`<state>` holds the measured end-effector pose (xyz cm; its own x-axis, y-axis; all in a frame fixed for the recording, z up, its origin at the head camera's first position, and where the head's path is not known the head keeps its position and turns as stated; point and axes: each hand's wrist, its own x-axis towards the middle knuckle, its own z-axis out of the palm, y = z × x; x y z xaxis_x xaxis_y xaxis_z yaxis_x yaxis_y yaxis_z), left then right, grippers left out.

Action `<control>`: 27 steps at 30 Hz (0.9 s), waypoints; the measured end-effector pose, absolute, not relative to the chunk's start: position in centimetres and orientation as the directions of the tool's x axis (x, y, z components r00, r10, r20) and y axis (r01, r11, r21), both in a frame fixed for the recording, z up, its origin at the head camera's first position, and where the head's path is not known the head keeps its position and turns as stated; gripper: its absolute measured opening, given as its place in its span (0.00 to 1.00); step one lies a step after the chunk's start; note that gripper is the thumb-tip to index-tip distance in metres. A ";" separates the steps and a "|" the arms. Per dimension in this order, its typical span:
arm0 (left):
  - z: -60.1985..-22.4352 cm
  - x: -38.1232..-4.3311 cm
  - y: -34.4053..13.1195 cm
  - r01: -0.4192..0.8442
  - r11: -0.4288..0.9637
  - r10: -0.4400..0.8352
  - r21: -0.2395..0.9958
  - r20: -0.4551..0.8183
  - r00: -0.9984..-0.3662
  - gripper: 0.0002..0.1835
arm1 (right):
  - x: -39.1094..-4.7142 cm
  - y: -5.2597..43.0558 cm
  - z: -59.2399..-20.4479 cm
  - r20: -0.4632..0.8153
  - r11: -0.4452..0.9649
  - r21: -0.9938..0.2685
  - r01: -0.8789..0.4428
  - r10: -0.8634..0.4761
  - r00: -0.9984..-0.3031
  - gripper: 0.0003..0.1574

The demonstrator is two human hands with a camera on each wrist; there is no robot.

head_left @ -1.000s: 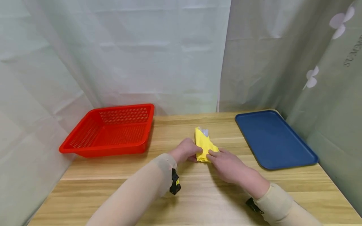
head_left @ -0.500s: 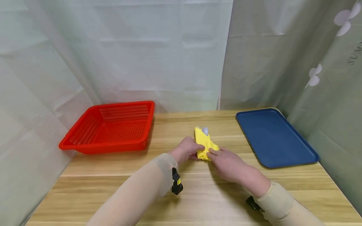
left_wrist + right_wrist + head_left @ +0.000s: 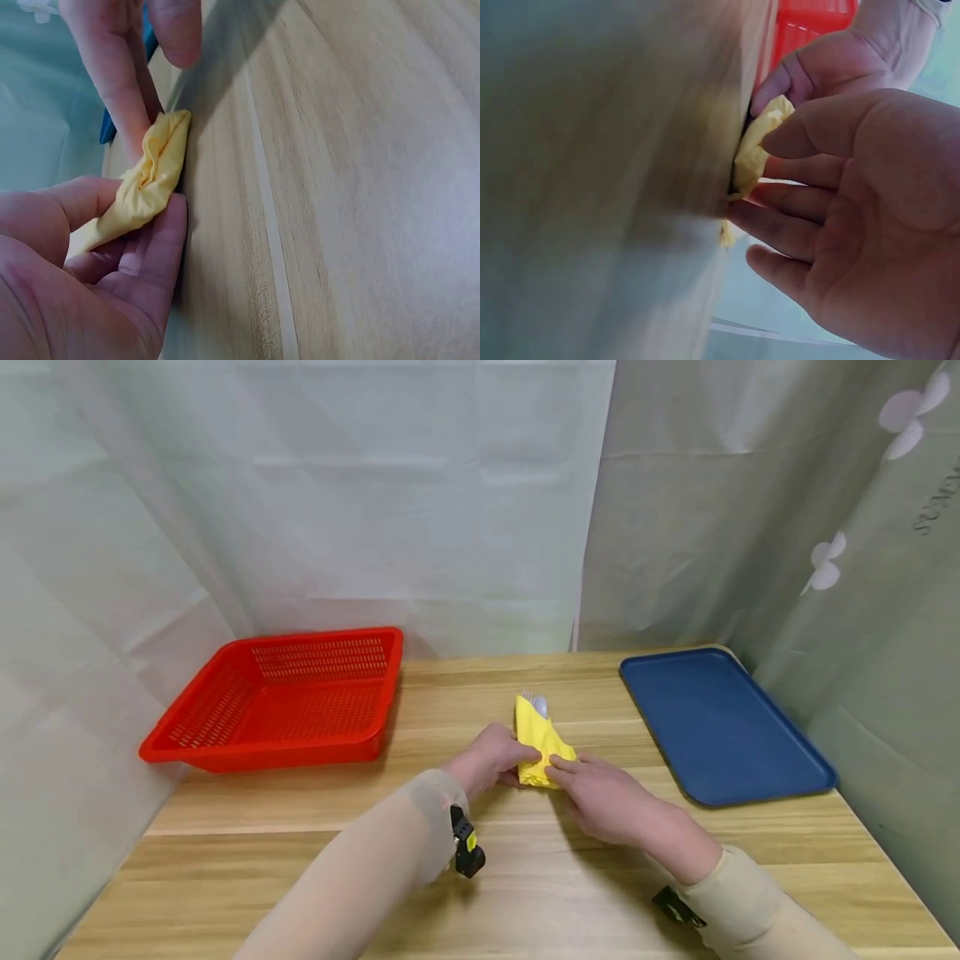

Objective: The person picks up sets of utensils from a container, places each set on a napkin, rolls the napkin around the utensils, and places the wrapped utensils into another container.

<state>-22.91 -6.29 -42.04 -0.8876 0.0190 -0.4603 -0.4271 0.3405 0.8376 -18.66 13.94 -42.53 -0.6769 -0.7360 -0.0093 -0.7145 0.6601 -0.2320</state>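
A yellow cloth napkin (image 3: 534, 731) lies folded on the wooden table (image 3: 517, 893), wrapped round a fork (image 3: 528, 695) and a spoon (image 3: 542, 705). Only the fork's tines and the spoon's bowl stick out at the far end; their handles are hidden in the cloth. My left hand (image 3: 495, 755) pinches the napkin's near left side, thumb above and fingers beneath, as the left wrist view shows on the bunched cloth (image 3: 150, 180). From the right, my right hand (image 3: 606, 800) touches the near right part of the napkin with fairly straight fingers (image 3: 784, 225).
A red plastic basket (image 3: 360, 745) stands at the back left, with holes in its walls and floor. At the back right lies a flat blue tray (image 3: 727, 727). Pale curtains (image 3: 427, 510) hang behind the table and along both sides.
Both hands stay at the napkin with hardly any movement. The fork's tines and the spoon's bowl show slightly more clearly now. The head view has shifted a little.
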 end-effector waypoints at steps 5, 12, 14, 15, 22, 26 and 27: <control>-42.1 -23.1 -6.7 -0.426 0.300 0.016 0.853 -0.451 -0.892 0.13 | -18.9 13.7 -42.8 0.001 0.671 -0.272 -0.690 -0.717 -0.697 0.33; -42.6 -23.5 -7.5 -0.443 0.237 0.025 0.865 -0.461 -0.887 0.18 | -19.1 13.3 -43.0 0.010 0.679 -0.353 -0.643 -0.685 -0.728 0.34; -42.9 -23.5 -7.8 -0.448 0.215 0.040 0.868 -0.466 -0.884 0.20 | -19.0 13.2 -43.0 0.015 0.677 -0.363 -0.640 -0.682 -0.731 0.35; -43.0 -23.5 -8.0 -0.448 0.198 0.049 0.872 -0.466 -0.884 0.21 | -18.9 13.1 -43.0 0.019 0.675 -0.367 -0.640 -0.682 -0.731 0.34; -43.5 -23.1 -8.6 -0.414 0.127 0.109 0.901 -0.428 -0.897 0.24 | -18.4 13.0 -42.6 0.056 0.681 -0.351 -0.643 -0.671 -0.740 0.32; -43.8 -22.9 -8.6 -0.401 0.079 0.133 0.912 -0.409 -0.903 0.23 | -18.2 13.0 -42.4 0.097 0.693 -0.314 -0.649 -0.656 -0.748 0.31; -43.9 -22.9 -8.7 -0.396 0.064 0.137 0.916 -0.401 -0.906 0.23 | -18.2 13.0 -42.3 0.111 0.695 -0.309 -0.649 -0.651 -0.751 0.30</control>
<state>-22.88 -8.66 -43.86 -0.9056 0.1371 -0.4013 -0.3962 0.0643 0.9159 -18.21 13.03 -42.32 -0.7508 -0.6511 0.1111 -0.6487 0.6953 -0.3094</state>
